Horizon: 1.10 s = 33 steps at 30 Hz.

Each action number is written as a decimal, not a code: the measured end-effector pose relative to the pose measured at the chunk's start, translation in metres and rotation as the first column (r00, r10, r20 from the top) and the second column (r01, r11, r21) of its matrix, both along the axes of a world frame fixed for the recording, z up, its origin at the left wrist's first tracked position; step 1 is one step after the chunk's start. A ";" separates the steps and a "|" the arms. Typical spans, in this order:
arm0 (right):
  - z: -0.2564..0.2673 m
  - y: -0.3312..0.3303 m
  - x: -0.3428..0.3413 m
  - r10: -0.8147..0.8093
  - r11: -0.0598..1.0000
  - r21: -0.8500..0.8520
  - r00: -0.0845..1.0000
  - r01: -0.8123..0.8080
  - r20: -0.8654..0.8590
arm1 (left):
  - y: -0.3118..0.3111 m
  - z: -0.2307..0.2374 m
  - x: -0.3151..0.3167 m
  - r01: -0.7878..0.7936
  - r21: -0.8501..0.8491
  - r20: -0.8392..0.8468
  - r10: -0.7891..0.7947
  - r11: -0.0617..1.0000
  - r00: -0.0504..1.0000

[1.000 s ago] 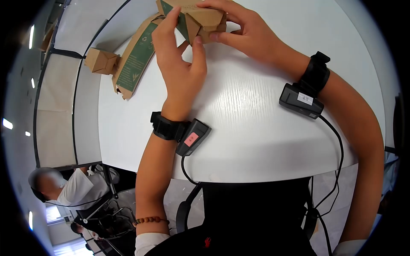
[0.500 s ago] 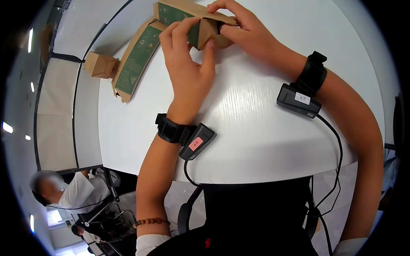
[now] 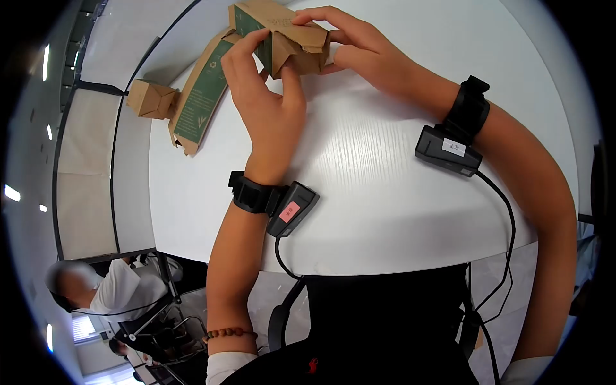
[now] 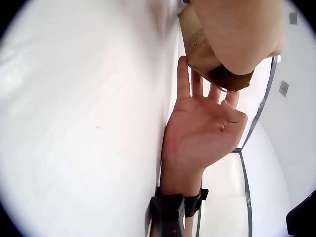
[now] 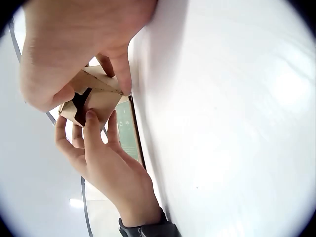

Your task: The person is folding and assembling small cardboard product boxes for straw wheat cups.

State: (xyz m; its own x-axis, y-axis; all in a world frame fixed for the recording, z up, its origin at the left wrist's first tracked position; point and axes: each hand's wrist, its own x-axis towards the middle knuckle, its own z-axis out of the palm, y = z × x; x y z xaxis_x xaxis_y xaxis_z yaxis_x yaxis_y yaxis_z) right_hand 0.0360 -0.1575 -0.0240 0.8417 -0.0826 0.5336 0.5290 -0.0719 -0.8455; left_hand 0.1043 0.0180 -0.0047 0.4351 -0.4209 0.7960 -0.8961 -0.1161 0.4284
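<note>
Green-printed carton [image 3: 282, 24] has been shifted leftward, pinched by left grip [image 3: 266, 109] and right grip [image 3: 375, 51], end flaps [image 5: 104, 101] partly folded, gap [image 5: 80, 101] unclosed.

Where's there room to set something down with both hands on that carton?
Widest: the white table between the left wrist camera and right wrist camera, up to the held carton. Another patch lies beyond the right hand, a smaller one between the left wrist camera and table's left edge. Crowded: far left, with the green carton and small brown box.
</note>
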 end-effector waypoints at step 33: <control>0.017 0.002 -0.015 -0.064 0.988 -0.142 0.997 0.057 -0.045 | 0.013 0.015 -0.008 0.076 -0.085 -0.362 -0.102 0.993 0.926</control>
State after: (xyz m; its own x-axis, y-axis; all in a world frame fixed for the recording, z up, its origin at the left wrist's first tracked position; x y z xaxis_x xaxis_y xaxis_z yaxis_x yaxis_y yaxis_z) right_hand 0.0210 -0.1552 -0.0070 0.8630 -0.0610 0.5015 0.4780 -0.2227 -0.8497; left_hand 0.0961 0.0314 0.0103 0.6643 -0.4220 0.6169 -0.6811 -0.0017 0.7322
